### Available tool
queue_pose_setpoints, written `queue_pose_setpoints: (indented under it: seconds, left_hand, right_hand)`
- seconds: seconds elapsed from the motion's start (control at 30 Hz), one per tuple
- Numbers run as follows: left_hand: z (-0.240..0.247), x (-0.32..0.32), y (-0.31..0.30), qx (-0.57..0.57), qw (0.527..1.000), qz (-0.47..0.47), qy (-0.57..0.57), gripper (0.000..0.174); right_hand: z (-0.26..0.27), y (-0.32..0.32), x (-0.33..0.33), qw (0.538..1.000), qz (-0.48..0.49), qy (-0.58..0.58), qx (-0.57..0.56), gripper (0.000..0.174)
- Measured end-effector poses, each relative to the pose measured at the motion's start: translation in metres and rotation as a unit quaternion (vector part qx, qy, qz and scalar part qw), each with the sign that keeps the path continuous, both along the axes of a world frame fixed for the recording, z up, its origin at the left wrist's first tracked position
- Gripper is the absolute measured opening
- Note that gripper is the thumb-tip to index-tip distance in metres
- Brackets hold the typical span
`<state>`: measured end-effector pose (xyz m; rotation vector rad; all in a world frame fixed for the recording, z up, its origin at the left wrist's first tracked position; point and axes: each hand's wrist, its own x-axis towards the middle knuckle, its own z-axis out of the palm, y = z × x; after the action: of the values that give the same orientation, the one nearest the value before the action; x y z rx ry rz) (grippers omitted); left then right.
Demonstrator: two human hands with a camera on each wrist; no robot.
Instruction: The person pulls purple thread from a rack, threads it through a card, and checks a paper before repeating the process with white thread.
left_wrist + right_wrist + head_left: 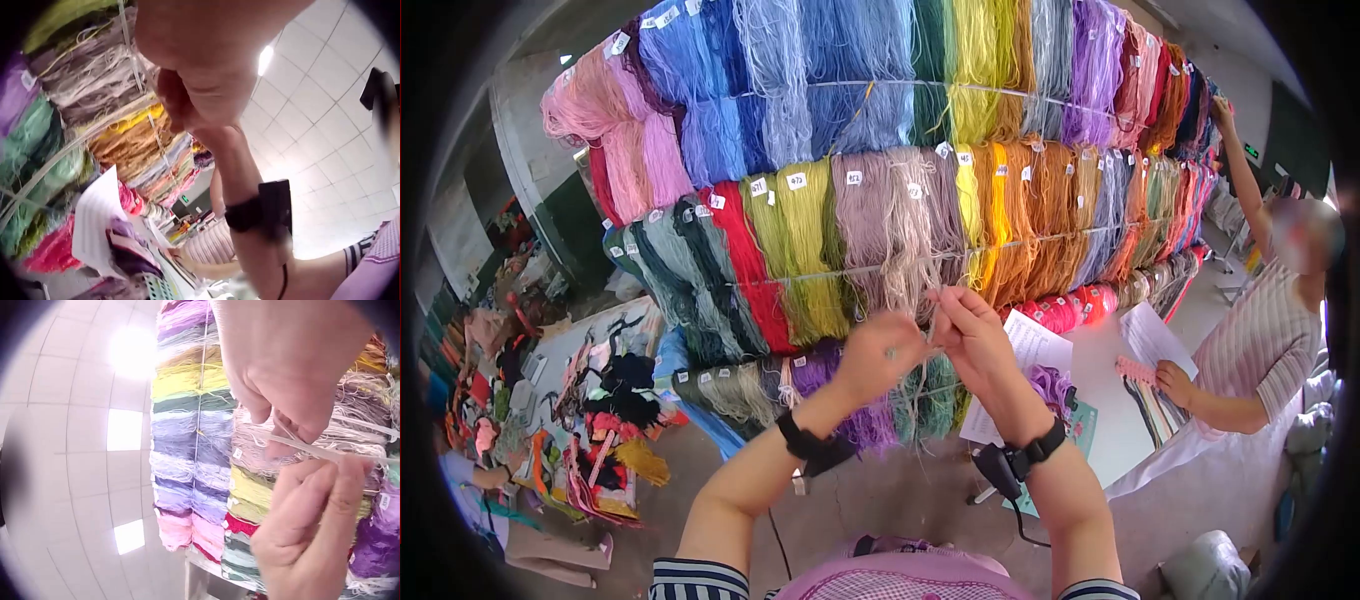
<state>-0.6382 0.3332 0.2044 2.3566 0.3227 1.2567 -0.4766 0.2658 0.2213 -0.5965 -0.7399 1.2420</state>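
Observation:
My left hand (pixel 883 352) and right hand (pixel 975 335) are close together in front of the middle of the thread rack. Between them runs a thin bundle of pale thread (pixel 312 449). In the right wrist view, my left hand (pixel 306 519) pinches this bundle between thumb and fingers, while my right hand (pixel 294 375) grips it with curled fingertips just above. From the hands the pale strands (pixel 69 145) trail down across the left wrist view. Right behind hang mauve-grey skeins (pixel 865 205) and beige skeins (pixel 912 215) with white number tags.
Tiers of coloured skeins fill the rack, with blue skeins (pixel 830 80) on top and brown skeins (pixel 1025 200) mid-right. Printed sheets (pixel 1040 350) lie on a white table (pixel 1105 440) at right, where another person (pixel 1250 340) stands. Yarn piles (pixel 625 385) cover a table at left.

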Motion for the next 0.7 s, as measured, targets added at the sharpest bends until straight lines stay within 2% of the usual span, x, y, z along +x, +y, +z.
queue_pose_setpoints:
  seconds: [0.03, 0.1, 0.17, 0.2, 0.27, 0.3, 0.4, 0.43, 0.47, 0.53, 0.57, 0.6, 0.63, 0.67, 0.7]
  left_hand:
    - [0.008, 0.001, 0.020, -0.062, 0.997, 0.012, -0.035, 0.012]
    - [0.034, 0.018, 0.053, -0.078, 0.979, 0.100, -0.158, 0.025]
    - [0.059, 0.033, 0.076, -0.005, 0.975, 0.182, -0.128, 0.035]
    - [0.062, 0.040, 0.088, -0.010, 0.975, 0.179, -0.128, 0.035]
    - [0.059, 0.056, 0.107, 0.133, 0.946, 0.294, -0.037, 0.037]
    - [0.065, 0.058, 0.100, 0.112, 0.937, 0.331, -0.007, 0.029]
    - [0.062, 0.057, 0.110, 0.054, 0.951, 0.304, -0.017, 0.020]
    - [0.057, 0.056, 0.114, 0.081, 0.945, 0.309, -0.073, 0.017]
    - [0.056, 0.053, 0.116, 0.077, 0.948, 0.300, -0.074, 0.017]
    - [0.056, 0.042, 0.114, 0.040, 0.963, 0.251, -0.087, 0.020]
    - [0.058, 0.036, 0.111, 0.039, 0.967, 0.233, -0.093, 0.019]
    - [0.057, 0.035, 0.112, 0.038, 0.968, 0.230, -0.092, 0.019]
    - [0.056, 0.033, 0.111, 0.029, 0.973, 0.201, -0.113, 0.018]
    - [0.056, 0.031, 0.112, 0.021, 0.976, 0.172, -0.135, 0.018]
    - [0.052, 0.031, 0.116, 0.036, 0.976, 0.161, -0.146, 0.018]
  right_hand:
    - [0.005, -0.007, -0.003, 1.000, -0.015, -0.013, -0.006, 0.021]
    - [0.009, -0.023, -0.013, 0.999, -0.033, -0.028, -0.013, 0.019]
    - [-0.006, -0.049, -0.030, 0.998, -0.015, -0.023, -0.059, 0.016]
    - [-0.017, -0.063, -0.040, 0.996, -0.018, -0.032, -0.086, 0.015]
    - [-0.051, -0.093, -0.057, 0.987, -0.042, -0.054, -0.144, 0.015]
    - [-0.076, -0.109, -0.060, 0.981, -0.063, -0.067, -0.173, 0.015]
    - [-0.166, -0.181, -0.057, 0.910, -0.088, -0.249, -0.320, 0.018]
    - [-0.224, -0.220, -0.051, 0.860, -0.089, -0.338, -0.373, 0.019]
    - [-0.282, -0.262, -0.041, 0.799, -0.087, -0.421, -0.422, 0.020]
    - [-0.337, -0.344, -0.024, 0.707, 0.024, -0.552, -0.441, 0.018]
    - [-0.326, -0.352, -0.026, 0.704, 0.024, -0.551, -0.447, 0.018]
    - [-0.301, -0.351, -0.026, 0.787, -0.020, -0.318, -0.528, 0.016]
    - [-0.275, -0.344, -0.027, 0.817, -0.063, -0.061, -0.570, 0.016]
    - [-0.253, -0.328, -0.027, 0.817, -0.064, -0.060, -0.569, 0.016]
    - [-0.230, -0.308, -0.026, 0.865, -0.065, -0.026, -0.497, 0.017]
